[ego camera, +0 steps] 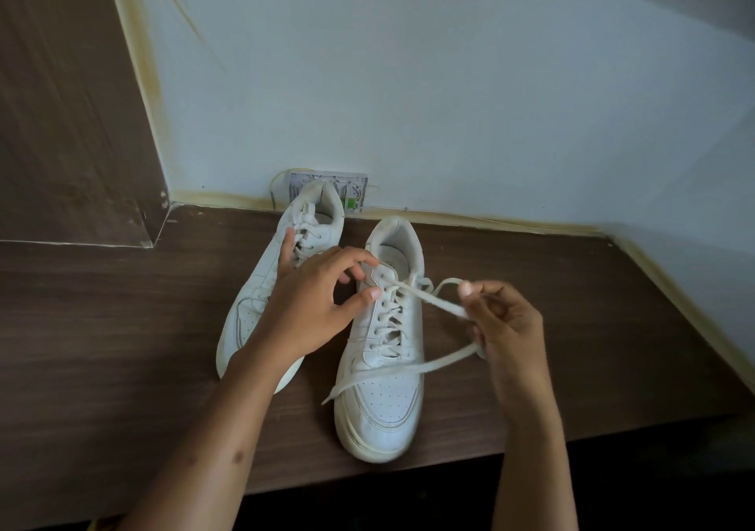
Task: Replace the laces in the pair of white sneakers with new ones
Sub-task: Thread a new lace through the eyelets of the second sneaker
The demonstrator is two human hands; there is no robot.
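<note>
We have the pair of white sneakers at the centre of the frame on the dark wood-grain shelf point(122, 326). The right-hand sneaker point(382, 391) sits nearer the front edge, its toe close to the lip. The left-hand sneaker point(282, 285) lies just beside it, higher in the frame, fully laced.

Our left hand point(310, 306) hovers over the top eyelets of the nearer shoe, thumb and forefinger curled toward the tongue; we cannot tell whether they actually pinch anything. Our right hand point(502, 326), at centre right, grips the old lace point(433, 297), one loose end trailing across the toe box.

The risks, as we judge them: a sharp pull to the right could drag the unbraced shoe off the front edge, and the flat lace may bunch or snag in an eyelet if drawn at an angle.
</note>
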